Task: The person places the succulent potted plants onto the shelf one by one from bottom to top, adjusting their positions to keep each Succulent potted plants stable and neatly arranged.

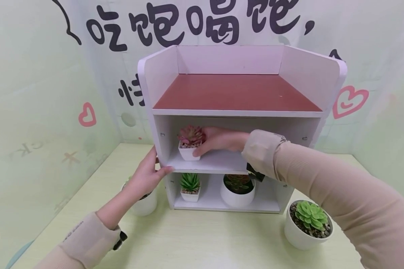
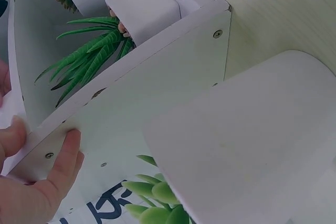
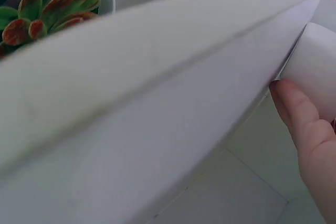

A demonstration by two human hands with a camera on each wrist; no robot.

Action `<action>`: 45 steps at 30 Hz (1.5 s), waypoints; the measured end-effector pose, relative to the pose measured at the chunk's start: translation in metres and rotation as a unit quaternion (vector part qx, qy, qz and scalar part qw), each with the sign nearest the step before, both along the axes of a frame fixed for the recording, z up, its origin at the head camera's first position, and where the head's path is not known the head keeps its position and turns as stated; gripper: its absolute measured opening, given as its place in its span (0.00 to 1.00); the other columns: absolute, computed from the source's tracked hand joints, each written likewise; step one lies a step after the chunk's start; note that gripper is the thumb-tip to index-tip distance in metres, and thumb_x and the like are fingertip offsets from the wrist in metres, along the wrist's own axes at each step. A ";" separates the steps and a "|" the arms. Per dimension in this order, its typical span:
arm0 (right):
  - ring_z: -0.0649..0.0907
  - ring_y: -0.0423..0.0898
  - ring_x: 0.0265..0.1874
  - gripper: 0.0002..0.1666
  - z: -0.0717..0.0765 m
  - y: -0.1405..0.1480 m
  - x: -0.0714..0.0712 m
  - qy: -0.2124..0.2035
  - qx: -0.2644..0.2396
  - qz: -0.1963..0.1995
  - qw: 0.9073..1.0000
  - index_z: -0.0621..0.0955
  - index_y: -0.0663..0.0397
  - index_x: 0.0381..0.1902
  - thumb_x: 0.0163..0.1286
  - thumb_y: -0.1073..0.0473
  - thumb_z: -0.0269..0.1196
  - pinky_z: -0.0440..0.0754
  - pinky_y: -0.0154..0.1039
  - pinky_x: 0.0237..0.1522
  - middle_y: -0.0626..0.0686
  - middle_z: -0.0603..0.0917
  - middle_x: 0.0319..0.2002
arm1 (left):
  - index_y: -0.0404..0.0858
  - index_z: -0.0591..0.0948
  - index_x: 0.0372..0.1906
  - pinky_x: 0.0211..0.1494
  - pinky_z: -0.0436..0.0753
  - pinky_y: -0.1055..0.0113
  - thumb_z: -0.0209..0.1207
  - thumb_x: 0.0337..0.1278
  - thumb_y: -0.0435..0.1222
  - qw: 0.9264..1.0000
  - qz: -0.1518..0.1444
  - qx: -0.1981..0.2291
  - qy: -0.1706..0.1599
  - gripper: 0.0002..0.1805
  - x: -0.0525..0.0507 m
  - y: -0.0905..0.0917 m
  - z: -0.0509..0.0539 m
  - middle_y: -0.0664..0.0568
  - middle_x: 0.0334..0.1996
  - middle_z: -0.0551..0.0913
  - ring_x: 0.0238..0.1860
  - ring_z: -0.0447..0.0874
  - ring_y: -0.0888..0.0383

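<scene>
A pink potted succulent in a small square white pot stands at the left of the white shelf unit's middle compartment. My right hand holds it from the right, thumb at the front of the pot. The right wrist view shows my fingers against the white pot; its plant is mostly hidden there. With my left hand I grip the unit's left side panel. In the left wrist view, the thumb lies at the front edge and the fingers on the outer face.
Below, the bottom compartment holds a spiky green plant and a round white pot with a dark reddish plant. A light green succulent stands right of the unit. Another white pot stands left, partly behind my left arm.
</scene>
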State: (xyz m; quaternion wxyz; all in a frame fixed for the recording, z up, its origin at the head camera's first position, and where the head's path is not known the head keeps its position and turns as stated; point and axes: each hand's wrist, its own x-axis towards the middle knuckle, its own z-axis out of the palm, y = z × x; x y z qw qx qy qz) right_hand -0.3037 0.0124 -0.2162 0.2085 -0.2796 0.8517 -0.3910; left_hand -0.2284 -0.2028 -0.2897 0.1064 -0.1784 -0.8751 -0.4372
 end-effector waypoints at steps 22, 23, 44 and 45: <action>0.71 0.41 0.51 0.42 0.002 -0.002 0.006 0.006 0.037 0.008 0.999 0.64 0.51 0.64 0.53 0.55 0.69 0.66 0.38 0.60 0.46 0.72 0.59 | 0.34 0.50 0.69 0.52 0.77 0.48 0.56 0.56 0.26 1.000 -0.001 -0.001 0.011 0.39 0.000 0.000 0.001 0.36 0.65 0.59 0.58 0.67 0.36; 0.71 0.41 0.51 0.41 0.002 -0.002 0.006 0.007 0.036 0.010 0.999 0.64 0.52 0.64 0.54 0.55 0.68 0.66 0.38 0.60 0.46 0.72 0.59 | 0.34 0.50 0.69 0.52 0.78 0.49 0.56 0.56 0.26 1.000 -0.001 -0.001 0.011 0.39 -0.001 0.001 0.001 0.36 0.65 0.59 0.58 0.67 0.36; 0.62 0.48 0.67 0.55 0.010 0.038 0.021 -0.040 0.032 -0.021 0.998 0.42 0.48 0.72 0.58 0.53 0.65 0.54 0.48 0.69 0.51 0.60 0.69 | 0.33 0.49 0.69 0.50 0.78 0.49 0.55 0.57 0.26 1.000 0.003 -0.008 0.002 0.39 -0.001 0.001 0.000 0.36 0.65 0.59 0.58 0.67 0.36; 0.61 0.48 0.67 0.55 0.011 0.042 0.025 -0.036 0.038 -0.022 0.998 0.42 0.47 0.72 0.58 0.52 0.65 0.53 0.49 0.69 0.51 0.60 0.69 | 0.34 0.49 0.69 0.50 0.79 0.49 0.55 0.57 0.26 1.000 0.003 -0.008 0.003 0.39 -0.001 0.001 0.000 0.36 0.65 0.59 0.58 0.67 0.36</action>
